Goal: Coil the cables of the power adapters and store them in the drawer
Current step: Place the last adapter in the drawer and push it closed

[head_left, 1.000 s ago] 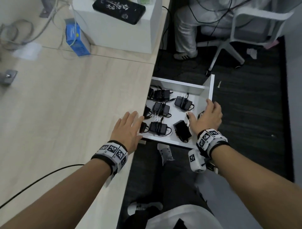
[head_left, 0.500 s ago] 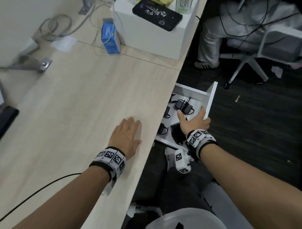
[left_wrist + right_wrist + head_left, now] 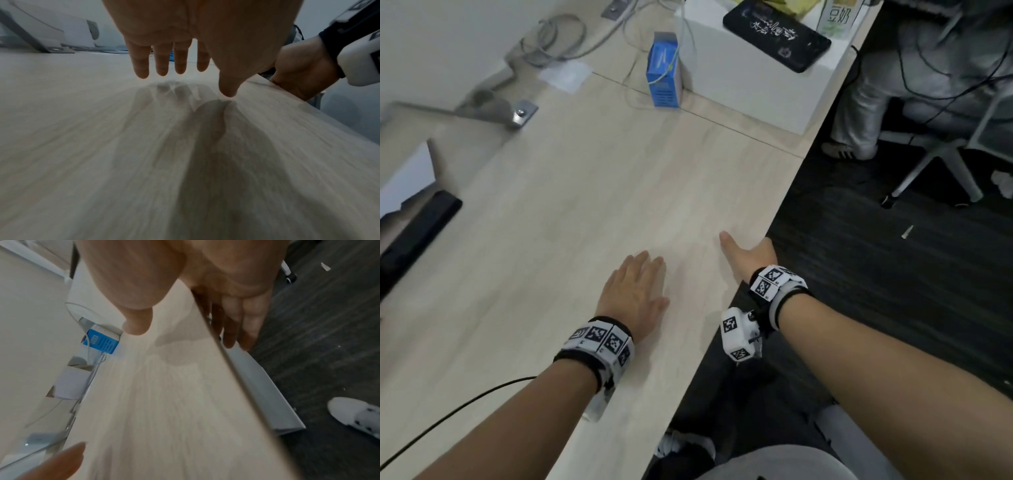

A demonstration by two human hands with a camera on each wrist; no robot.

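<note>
Under the desk edge, white drawer front — right hand's straight fingers touching; left hand flat.

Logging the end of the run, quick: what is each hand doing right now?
Left hand: open, flat over the light wooden desk.
Right hand: open, fingers straight against the white drawer front.

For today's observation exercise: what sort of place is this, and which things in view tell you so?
Probably an office. A long wooden desk carries loose cables, a wheeled office chair stands on dark carpet, and a drawer front sits under the desk edge.
</note>
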